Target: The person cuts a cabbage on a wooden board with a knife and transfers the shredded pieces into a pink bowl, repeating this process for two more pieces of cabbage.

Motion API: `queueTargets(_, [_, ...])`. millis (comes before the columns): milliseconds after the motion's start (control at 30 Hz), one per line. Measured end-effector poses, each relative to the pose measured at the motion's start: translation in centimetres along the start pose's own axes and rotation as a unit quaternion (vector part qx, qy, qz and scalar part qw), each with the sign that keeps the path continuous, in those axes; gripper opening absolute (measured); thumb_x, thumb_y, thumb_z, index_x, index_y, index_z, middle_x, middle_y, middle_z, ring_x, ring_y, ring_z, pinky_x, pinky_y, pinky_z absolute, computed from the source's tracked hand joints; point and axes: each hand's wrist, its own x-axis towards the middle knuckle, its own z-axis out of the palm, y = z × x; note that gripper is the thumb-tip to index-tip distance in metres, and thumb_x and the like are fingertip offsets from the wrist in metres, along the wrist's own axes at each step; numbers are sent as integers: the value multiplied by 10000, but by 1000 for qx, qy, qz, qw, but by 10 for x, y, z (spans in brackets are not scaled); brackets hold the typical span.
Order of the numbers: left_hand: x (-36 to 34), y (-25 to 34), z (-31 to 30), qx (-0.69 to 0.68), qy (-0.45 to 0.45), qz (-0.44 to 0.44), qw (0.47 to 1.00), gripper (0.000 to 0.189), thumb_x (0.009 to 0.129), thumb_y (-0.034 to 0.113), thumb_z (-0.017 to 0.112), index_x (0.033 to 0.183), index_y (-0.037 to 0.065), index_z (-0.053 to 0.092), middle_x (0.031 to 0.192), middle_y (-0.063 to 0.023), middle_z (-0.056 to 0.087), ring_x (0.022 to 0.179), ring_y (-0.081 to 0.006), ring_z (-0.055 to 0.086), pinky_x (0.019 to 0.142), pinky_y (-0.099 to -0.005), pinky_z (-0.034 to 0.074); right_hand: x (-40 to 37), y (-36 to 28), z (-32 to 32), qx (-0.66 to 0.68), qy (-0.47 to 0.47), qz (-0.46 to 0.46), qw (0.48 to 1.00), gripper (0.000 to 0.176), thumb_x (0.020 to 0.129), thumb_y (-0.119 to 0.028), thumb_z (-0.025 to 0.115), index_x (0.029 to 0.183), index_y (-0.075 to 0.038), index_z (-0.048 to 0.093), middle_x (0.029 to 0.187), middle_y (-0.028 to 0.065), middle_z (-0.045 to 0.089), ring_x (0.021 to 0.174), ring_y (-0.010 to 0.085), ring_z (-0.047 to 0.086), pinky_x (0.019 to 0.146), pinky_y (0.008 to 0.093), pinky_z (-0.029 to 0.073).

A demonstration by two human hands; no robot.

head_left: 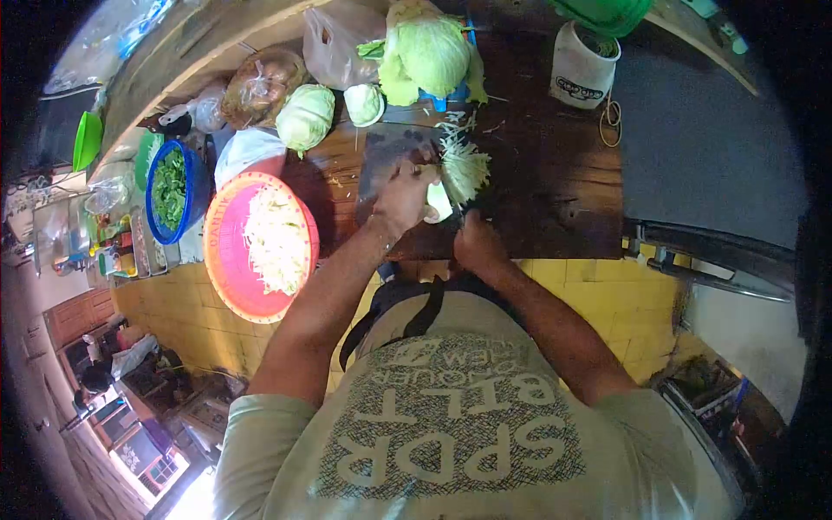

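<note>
Wooden table (555,173), yellow tiles (598,299); left hand (406,198) holding cabbage (440,203).

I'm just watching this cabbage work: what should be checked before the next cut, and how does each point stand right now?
1. Left hand steadying the cabbage piece: ok.
2. Right hand closed, close to the piece: ok.
3. Left fingertips safely away from any blade: cannot tell, the blade is hardly visible.
4. Cutting spot free of shreds: not ok, they lie right beside the piece.
5. Pink basin standing upright: ok.
</note>
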Motion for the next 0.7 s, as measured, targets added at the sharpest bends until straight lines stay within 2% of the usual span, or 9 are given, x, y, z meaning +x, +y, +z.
queueTargets(133, [-2, 9, -7, 4, -24, -38, 999, 650, 561, 191, 871, 1135, 136, 571, 1154, -239, 503, 1100, -426, 545, 920, -462, 488, -6, -5, 5, 20, -6, -9, 1000, 272, 863, -76, 494, 1055, 100, 417, 819, 324, 629, 816, 502, 636, 718, 554, 515])
queueTargets(200, [0, 0, 1, 8, -6, -7, 1000, 653, 567, 189, 868, 1146, 138, 572, 1148, -229, 515, 1100, -420, 548, 915, -456, 492, 5, -2, 14, 23, -26, 44, 998, 284, 868, -96, 501, 1056, 98, 416, 810, 321, 628, 803, 503, 635, 707, 554, 514])
queueTargets(267, [2, 0, 4, -33, 5, -15, 999, 588, 523, 231, 887, 1052, 174, 636, 1188, -164, 531, 1107, -381, 532, 917, -467, 448, 15, 15, 36, 13, -15, 28, 999, 291, 869, -104, 503, 1062, 96, 416, 815, 322, 628, 798, 499, 637, 708, 552, 516])
queueTargets(333, [0, 2, -2, -23, 3, -12, 1000, 603, 512, 216, 890, 1056, 176, 632, 1198, -166, 533, 1111, -384, 535, 932, -465, 446, 24, 23, 36, 2, 4, 3, 1000, 299, 870, -111, 506, 1069, 93, 416, 821, 323, 628, 792, 495, 639, 709, 550, 517])
queueTargets(400, [-1, -3, 4, -28, 9, -10, 1000, 619, 506, 210, 889, 1066, 174, 627, 1196, -164, 535, 1110, -387, 540, 946, -462, 449, 15, 15, 16, -42, -48, 31, 997, 338, 881, -91, 480, 1152, 94, 399, 860, 323, 643, 838, 468, 659, 753, 544, 531])
queueTargets(533, [0, -9, 13, -35, 9, -17, 999, 639, 504, 198, 883, 1083, 146, 616, 1261, -167, 523, 1180, -382, 507, 983, -446, 441, -8, -8, 2, -6, -2, -4, 1000, 306, 865, -118, 505, 1078, 84, 420, 841, 323, 631, 796, 499, 634, 730, 548, 516])
queueTargets(600, [-1, -6, 13, -31, 26, -7, 999, 635, 517, 191, 881, 1090, 141, 612, 1251, -168, 532, 1199, -380, 493, 984, -422, 438, -5, -11, 4, -28, -34, 37, 998, 298, 862, -118, 505, 1070, 79, 422, 853, 319, 632, 817, 500, 629, 742, 553, 510])
queueTargets(700, [-4, -2, 6, 9, 11, 0, 1000, 635, 567, 210, 871, 1127, 121, 585, 1166, -154, 580, 1165, -349, 523, 971, -435, 449, 9, 7, 20, 10, -37, 5, 999, 301, 861, -111, 503, 1076, 81, 417, 876, 320, 632, 842, 495, 629, 758, 553, 507])
